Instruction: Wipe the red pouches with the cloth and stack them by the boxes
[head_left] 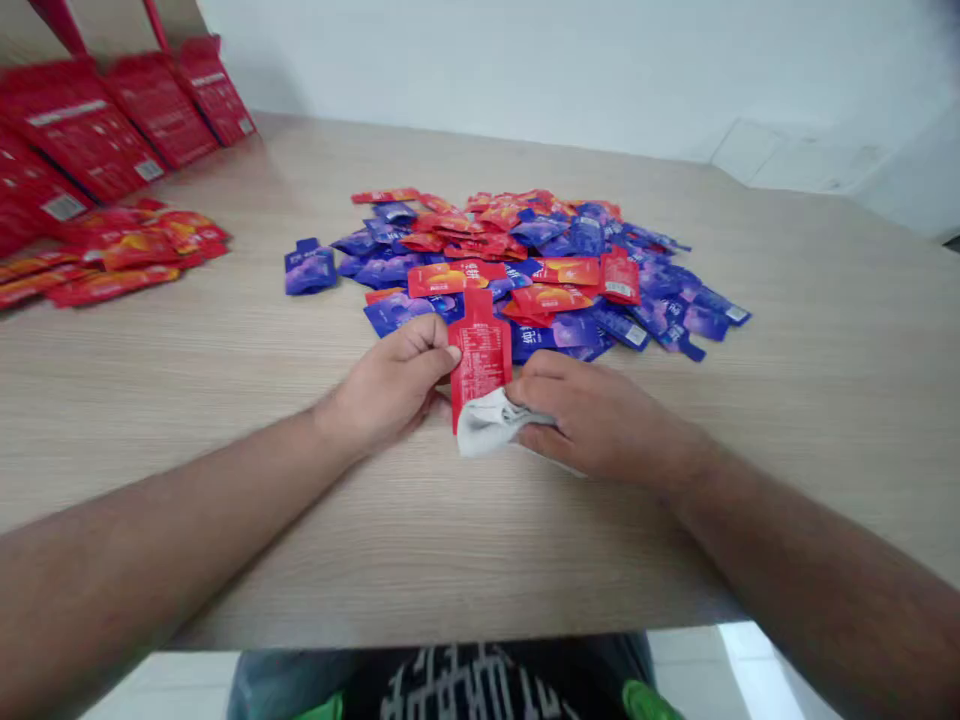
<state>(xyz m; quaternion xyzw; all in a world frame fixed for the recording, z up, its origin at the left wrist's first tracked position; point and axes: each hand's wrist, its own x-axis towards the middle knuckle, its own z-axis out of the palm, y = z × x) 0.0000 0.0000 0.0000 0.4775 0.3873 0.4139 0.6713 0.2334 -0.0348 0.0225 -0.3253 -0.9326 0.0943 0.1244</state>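
A red sachet [480, 345] with small pale print and a narrow neck at the top stands between my hands. My left hand [401, 385] pinches its left edge, thumb in front. In my right hand [592, 415] is a folded whitish cloth [487, 425], pressed against the sachet's lower right part and covering that corner. Just beyond lies a mixed heap of red-orange sachets [559, 270] and blue-purple sachets [660, 290]. One blue sachet [310, 268] lies by itself left of the heap.
Several red boxes [90, 130] stand in a row at the back left. In front of them lies a smaller pile of red-orange sachets [150, 245]. Everything rests on a light wood table [375, 550], with a white wall [525, 70] behind and the table's front edge near my body.
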